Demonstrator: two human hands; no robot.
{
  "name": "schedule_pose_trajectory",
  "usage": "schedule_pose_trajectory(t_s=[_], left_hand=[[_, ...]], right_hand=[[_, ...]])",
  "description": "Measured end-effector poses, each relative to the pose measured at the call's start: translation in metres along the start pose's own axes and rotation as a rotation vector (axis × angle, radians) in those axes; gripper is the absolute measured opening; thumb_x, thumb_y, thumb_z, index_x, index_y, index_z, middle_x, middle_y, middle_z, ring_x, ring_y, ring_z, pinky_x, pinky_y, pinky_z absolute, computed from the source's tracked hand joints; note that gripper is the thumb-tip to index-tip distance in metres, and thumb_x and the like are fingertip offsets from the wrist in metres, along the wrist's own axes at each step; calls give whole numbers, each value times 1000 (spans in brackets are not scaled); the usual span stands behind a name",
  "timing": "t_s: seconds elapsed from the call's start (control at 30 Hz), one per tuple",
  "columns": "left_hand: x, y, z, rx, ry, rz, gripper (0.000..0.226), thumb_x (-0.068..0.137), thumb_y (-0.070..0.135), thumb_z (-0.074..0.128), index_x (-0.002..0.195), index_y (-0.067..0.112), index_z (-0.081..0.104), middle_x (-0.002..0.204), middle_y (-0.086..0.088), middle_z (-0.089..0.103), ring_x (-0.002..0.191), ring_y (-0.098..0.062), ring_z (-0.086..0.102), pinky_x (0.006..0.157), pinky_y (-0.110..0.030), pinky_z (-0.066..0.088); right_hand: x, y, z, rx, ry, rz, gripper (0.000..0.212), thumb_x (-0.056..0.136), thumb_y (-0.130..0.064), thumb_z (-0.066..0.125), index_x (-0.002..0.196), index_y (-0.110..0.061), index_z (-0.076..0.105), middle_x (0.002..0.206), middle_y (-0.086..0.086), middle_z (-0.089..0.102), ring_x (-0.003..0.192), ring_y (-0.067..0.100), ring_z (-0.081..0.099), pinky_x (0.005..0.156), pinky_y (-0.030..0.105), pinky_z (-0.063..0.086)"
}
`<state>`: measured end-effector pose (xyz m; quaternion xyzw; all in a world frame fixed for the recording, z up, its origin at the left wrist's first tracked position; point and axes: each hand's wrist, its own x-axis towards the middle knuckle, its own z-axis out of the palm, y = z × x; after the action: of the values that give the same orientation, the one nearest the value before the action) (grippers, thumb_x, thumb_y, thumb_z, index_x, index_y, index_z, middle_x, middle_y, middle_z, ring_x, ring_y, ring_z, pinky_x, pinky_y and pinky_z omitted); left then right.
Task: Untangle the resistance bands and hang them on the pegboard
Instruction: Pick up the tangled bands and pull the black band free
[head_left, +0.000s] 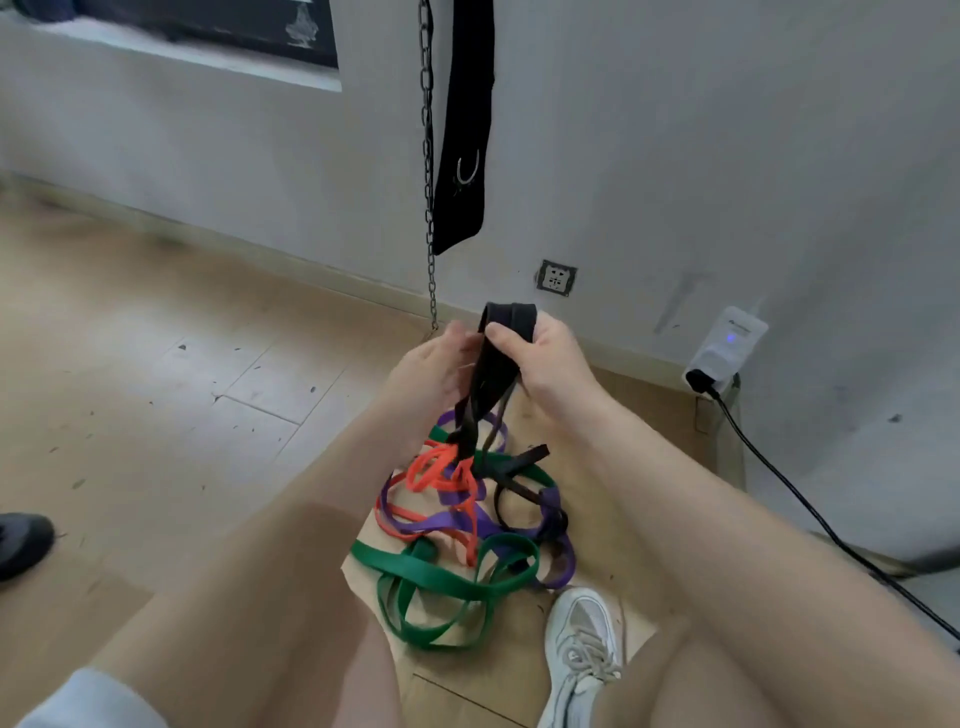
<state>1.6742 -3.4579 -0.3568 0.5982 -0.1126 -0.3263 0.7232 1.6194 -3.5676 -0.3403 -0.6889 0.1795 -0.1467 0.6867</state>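
**Black band lifted out of the tangle**

The right hand has its fingers and thumb curled round the folded top of a black band, holding it up above the floor. The left hand sits just beside it, its fingers touching the same band lower down; whether they pinch it or only rest against it cannot be told, since the fingertips are partly hidden and blurred. The black band runs down from the hands into a knotted heap on a sheet of cardboard lying on the floor. In that heap an orange band, a purple band and a green band are looped through one another, the green one spreading nearest the person. A white shoe stands on the cardboard just beside the green loops. Behind the hands, a chain and a black strap hang against the wall, near a wall socket.
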Motion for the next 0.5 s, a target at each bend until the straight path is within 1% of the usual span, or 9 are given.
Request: schedule_pose_trajectory(t_s=[0.07, 0.1, 0.17, 0.2, 0.23, 0.3, 0.4, 0.5], left_hand=[[-13, -11, -5, 207, -66, 92, 27, 99, 25, 40, 119, 14, 55, 107, -5, 66, 92, -9, 65, 77, -18, 53], [-16, -14, -7, 318, -95, 153, 26, 98, 21, 44, 121, 16, 54, 109, -3, 66, 93, -8, 65, 77, -18, 53], [-18, -14, -11, 455, -105, 246, 31, 93, 13, 52, 124, 19, 52, 112, 1, 65, 101, -8, 63, 84, -23, 53], [-18, -12, -12, 485, -84, 272, 33, 92, 9, 53, 123, 18, 52, 112, 2, 65, 102, -7, 63, 86, -23, 53], [-18, -11, -14, 489, -65, 286, 33, 91, 6, 54, 123, 17, 53, 111, 2, 65, 101, -6, 63, 85, -20, 53], [-16, -9, -18, 474, -70, 277, 31, 90, 6, 55, 119, 18, 56, 108, 2, 67, 96, -5, 65, 79, -16, 53], [-13, -13, -19, 505, -77, 241, 25, 89, 10, 58, 112, 19, 60, 100, 1, 70, 90, -8, 68, 77, -19, 55], [-5, -19, -17, 463, -61, 178, 22, 87, 12, 61, 107, 20, 62, 95, 0, 71, 85, -11, 69, 78, -25, 56]], right_hand=[[1, -15, 2, 95, -18, 69, 5, 92, -10, 54, 90, -14, 57, 81, 3, 61, 81, 18, 60, 80, 34, 52], [1, -23, 2, 135, -30, 85, 4, 93, -11, 54, 90, -13, 56, 79, 4, 60, 80, 19, 59, 82, 37, 51], [4, -40, 1, 206, -55, 71, 6, 93, -12, 52, 89, -11, 56, 78, 5, 59, 81, 21, 58, 81, 40, 51], [6, -49, 0, 244, -65, 53, 8, 94, -12, 51, 88, -10, 56, 78, 5, 60, 80, 21, 59, 79, 38, 52], [8, -55, -2, 283, -68, 36, 9, 94, -12, 51, 87, -10, 56, 77, 5, 60, 79, 21, 59, 76, 35, 53], [11, -59, -4, 344, -43, 31, 10, 94, -13, 51, 85, -10, 55, 74, 4, 59, 75, 19, 59, 71, 32, 52], [15, -47, 1, 398, 17, 111, 11, 93, -13, 53, 82, -11, 53, 72, 4, 58, 72, 18, 58, 65, 28, 52], [25, -36, 4, 483, 77, 178, 14, 92, -12, 55, 79, -10, 53, 70, 4, 58, 68, 17, 58, 58, 26, 50]])
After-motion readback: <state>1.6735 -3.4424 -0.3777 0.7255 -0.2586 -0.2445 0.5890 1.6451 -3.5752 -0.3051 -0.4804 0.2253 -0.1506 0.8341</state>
